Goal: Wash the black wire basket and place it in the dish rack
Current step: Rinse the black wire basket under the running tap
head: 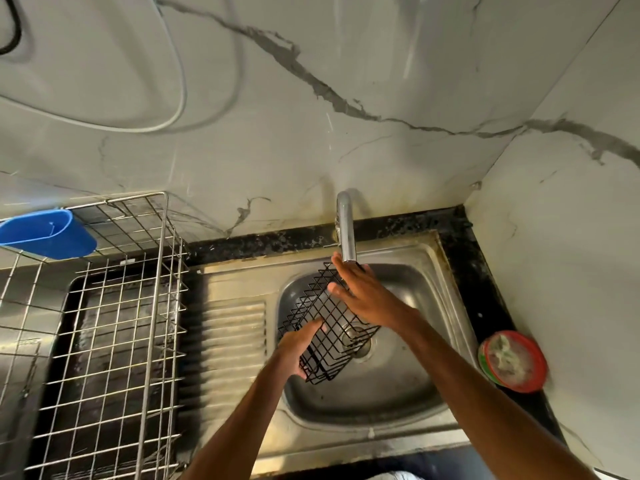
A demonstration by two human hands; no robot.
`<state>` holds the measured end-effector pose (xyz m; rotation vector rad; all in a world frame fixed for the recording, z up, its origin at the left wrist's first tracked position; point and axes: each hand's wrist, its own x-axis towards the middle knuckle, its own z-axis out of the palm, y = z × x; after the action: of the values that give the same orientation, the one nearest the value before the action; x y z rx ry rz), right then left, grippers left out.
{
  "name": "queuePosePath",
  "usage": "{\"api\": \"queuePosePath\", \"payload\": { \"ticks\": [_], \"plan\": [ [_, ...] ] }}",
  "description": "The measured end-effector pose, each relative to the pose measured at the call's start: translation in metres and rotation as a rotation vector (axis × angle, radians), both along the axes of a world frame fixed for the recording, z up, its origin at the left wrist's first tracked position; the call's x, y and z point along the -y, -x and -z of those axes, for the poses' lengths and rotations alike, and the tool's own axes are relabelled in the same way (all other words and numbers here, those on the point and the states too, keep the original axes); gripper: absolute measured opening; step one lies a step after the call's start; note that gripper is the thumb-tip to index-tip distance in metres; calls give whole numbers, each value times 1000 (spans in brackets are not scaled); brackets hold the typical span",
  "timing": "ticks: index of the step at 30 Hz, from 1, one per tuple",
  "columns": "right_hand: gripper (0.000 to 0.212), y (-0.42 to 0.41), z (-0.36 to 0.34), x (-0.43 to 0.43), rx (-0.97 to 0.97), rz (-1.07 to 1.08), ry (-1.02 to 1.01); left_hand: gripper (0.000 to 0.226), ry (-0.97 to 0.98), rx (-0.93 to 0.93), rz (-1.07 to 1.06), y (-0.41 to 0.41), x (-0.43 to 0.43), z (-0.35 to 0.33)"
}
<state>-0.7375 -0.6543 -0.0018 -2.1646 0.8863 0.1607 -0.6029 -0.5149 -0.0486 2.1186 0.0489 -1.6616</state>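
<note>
Over the steel sink, in the head view, the black wire basket hangs tilted above the bowl, its long side running from near the tap down toward the front left. It sits clear of the sink floor as far as can be told, with the drain showing through its mesh.

The left hand grips the basket's lower near end — fingers curled and clamped on the wires, fingertips reaching onto the upper face. The right hand lies flat across the basket's upper far end just below the tap's spout, fingers spread apart and straight, pressing on the wires rather than closing round them.

To the left, past the ribbed drainboard, stands the dish rack, a steel wire frame with open floor inside and a blue cup hung at its back corner. Its tall near-side wall stands between sink and rack. To the right, a round red-rimmed dish sits on the dark counter beside the bowl's edge — well apart from the basket. The marble wall closes in behind and on the right.
</note>
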Motion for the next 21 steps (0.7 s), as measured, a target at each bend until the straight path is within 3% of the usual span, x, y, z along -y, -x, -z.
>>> {"api": "queuePosePath", "payload": {
  "ticks": [4, 7, 10, 14, 17, 21],
  "plan": [
    [85, -4, -3, 11, -128, 154, -78, 95, -20, -1, 72, 3, 4, -7],
    [82, -4, -21, -9, -40, 44, 6, 84, 9, -7, 41, 1, 8, -13],
    [80, 3, -23, -14, 47, -104, 112, 96, 21, 4, 22, -6, 12, -14],
    [73, -6, -17, 10, 64, 34, -6, 102, 29, 13, 55, -9, 18, -13],
    [82, -16, -16, 26, 28, 81, -65, 92, 29, -5, 86, -10, 18, -15],
    [78, -16, -35, 16, 12, 67, -93, 85, 20, -12, 85, -11, 16, -21]
  ]
}}
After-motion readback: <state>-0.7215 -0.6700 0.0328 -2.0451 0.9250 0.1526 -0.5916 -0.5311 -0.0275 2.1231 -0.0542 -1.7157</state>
